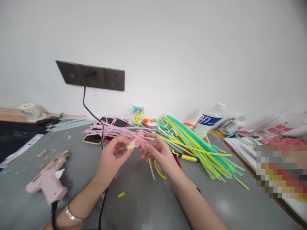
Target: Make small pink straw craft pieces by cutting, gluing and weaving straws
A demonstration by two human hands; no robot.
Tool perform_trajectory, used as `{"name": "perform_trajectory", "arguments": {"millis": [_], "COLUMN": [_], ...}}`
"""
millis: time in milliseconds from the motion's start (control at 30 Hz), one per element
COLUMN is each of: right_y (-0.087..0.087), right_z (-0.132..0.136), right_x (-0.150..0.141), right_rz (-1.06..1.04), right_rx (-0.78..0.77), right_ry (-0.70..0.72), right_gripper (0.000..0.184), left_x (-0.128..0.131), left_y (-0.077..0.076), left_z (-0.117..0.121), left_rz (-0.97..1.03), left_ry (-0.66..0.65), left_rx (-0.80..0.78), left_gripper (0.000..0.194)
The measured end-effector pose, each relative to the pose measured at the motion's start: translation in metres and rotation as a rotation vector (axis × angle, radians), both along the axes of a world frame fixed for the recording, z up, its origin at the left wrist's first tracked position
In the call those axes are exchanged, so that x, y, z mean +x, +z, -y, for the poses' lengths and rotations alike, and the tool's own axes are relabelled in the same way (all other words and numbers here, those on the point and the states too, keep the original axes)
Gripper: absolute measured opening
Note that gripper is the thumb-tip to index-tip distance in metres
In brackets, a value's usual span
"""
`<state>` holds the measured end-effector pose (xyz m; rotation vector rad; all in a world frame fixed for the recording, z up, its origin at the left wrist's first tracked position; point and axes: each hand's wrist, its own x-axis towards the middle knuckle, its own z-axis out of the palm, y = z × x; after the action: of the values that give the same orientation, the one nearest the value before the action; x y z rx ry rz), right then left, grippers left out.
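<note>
Between my two hands, above the grey table, is a small pink craft piece with a pale cream end and a looped pink strand on top. My left hand pinches the cream end between thumb and fingers. On the other side, my right hand has its fingers closed around the pink strand. Behind them lies a bundle of pink pipe cleaners. To the right spreads a large pile of green and yellow pipe cleaners. A yellow-and-black cutter rests beside my right wrist.
A pink glue gun lies at the left, its cord running along the table. A black cable hangs from the wall socket. Phones lie under the pink bundle. A water bottle leans at the back right, near a small colourful figure.
</note>
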<state>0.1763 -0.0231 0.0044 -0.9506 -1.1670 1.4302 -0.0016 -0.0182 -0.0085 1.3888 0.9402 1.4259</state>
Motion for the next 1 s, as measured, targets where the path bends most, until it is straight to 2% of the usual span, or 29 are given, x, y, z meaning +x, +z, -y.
{"name": "perform_trajectory", "arguments": {"millis": [167, 333, 767, 1000], "right_y": [-0.0011, 0.0004, -0.0018, 0.0015], "right_z": [0.0023, 0.0032, 0.0032, 0.0036], "right_x": [-0.0024, -0.0017, -0.0027, -0.0007], "right_rz": [-0.053, -0.012, 0.065, 0.107], "right_rx": [-0.072, -0.104, -0.037, -0.054], "right_ry": [0.035, 0.074, 0.031, 0.032], "right_gripper": [0.034, 0.034, 0.036, 0.037], "left_x": [0.0001, -0.0004, 0.0004, 0.0006], "left_y": [-0.0002, -0.0022, -0.0023, -0.0015], "left_z": [0.0006, 0.0002, 0.0005, 0.0002], "left_rz": [-0.008, -0.02, 0.005, 0.001], "left_ry": [0.009, 0.009, -0.014, -0.002], "left_rx": [0.064, 0.086, 0.058, 0.065], "left_gripper": [0.013, 0.013, 0.012, 0.011]}}
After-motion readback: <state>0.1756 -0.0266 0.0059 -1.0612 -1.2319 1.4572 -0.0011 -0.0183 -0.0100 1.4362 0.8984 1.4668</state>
